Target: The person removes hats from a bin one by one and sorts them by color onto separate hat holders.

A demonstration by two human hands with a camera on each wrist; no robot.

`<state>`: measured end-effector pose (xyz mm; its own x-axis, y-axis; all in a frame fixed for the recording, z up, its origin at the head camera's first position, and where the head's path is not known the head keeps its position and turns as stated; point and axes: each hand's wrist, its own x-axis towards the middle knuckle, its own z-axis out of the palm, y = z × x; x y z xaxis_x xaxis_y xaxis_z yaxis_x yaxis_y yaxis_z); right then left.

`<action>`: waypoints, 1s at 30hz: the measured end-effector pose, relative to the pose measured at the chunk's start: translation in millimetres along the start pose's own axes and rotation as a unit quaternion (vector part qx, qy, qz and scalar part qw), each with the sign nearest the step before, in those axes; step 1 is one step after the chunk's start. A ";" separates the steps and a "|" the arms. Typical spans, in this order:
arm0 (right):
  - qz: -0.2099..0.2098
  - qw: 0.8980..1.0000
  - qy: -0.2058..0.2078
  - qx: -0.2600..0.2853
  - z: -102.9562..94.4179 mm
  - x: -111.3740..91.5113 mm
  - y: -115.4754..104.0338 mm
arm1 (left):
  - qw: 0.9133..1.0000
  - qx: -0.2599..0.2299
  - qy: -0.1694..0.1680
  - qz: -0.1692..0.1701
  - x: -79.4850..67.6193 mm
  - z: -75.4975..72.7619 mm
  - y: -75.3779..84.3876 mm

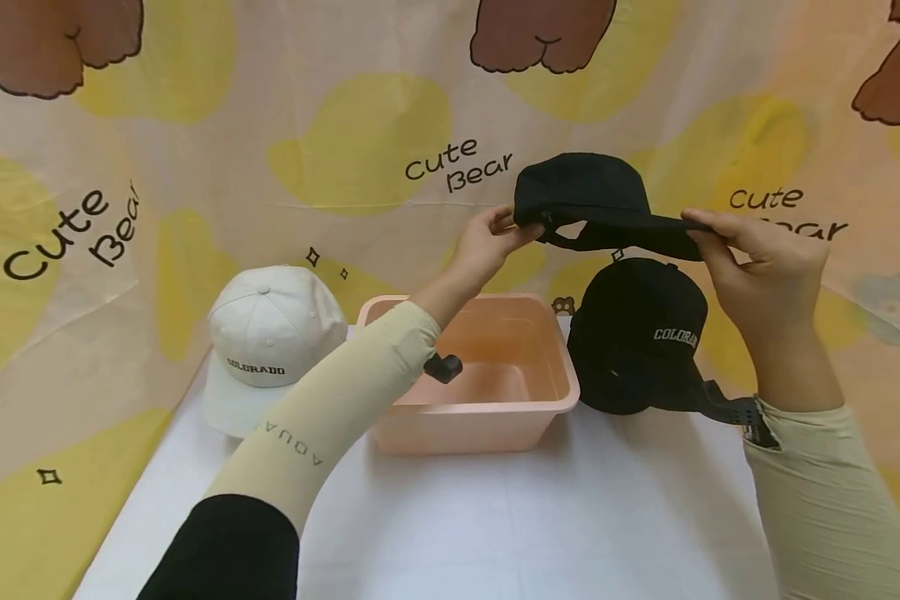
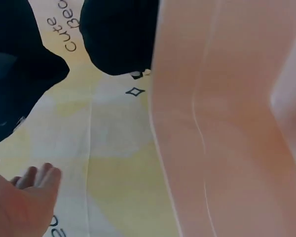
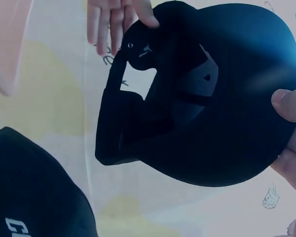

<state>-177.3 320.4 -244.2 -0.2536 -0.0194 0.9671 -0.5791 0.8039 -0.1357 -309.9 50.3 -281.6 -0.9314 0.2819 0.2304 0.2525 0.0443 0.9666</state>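
Note:
A black cap [image 1: 581, 187] is held in the air above the table, its brim towards the right. My right hand [image 1: 772, 258] pinches the brim, thumb on one face and fingers behind, as the right wrist view shows. My left hand [image 1: 491, 242] holds the cap's back edge near the strap opening between thumb and fingers. In the right wrist view the underside of the cap [image 3: 256, 133] faces the camera, with the left fingers [image 3: 106, 24] spread behind its back edge. The left wrist view shows the left hand [image 2: 22, 202] at lower left, below the cap [image 2: 19, 79].
A pink plastic bin [image 1: 465, 429] stands mid-table under the left forearm. To its left sits a white cap [image 1: 270, 325] lettered COLORADO; to its right, another black cap [image 1: 630, 308] with white lettering. A printed bear cloth [image 1: 360, 142] hangs behind the white tabletop [image 1: 495, 517].

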 end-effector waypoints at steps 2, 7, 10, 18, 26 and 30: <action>0.003 1.000 0.003 0.004 0.8 -0.3 -1.3 | 0.999 -0.016 0.024 0.019 7.3 9.1 -1.0; 0.006 1.000 0.011 0.014 3.7 -0.8 -6.4 | 0.998 0.003 0.050 0.040 15.7 23.8 0.1; 0.010 1.000 0.015 0.026 5.4 1.4 -8.5 | 0.997 -0.015 0.059 0.037 17.1 30.6 4.0; 0.010 0.999 0.037 0.015 7.4 -2.3 -2.6 | 0.991 0.047 0.122 0.032 18.8 35.2 3.7; -0.015 0.996 0.084 0.006 9.7 -3.2 -7.4 | 0.942 0.250 0.224 0.010 22.8 25.4 -2.4; -0.021 0.996 0.084 0.015 12.5 -1.5 -16.1 | 0.948 0.243 0.203 0.034 21.8 25.9 -1.2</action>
<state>-177.3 300.0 -246.2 -0.0967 0.0503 0.9940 -0.6094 0.7867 -0.0991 -323.8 81.3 -280.6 -0.9082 -0.0880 0.4092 0.3141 0.5028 0.8053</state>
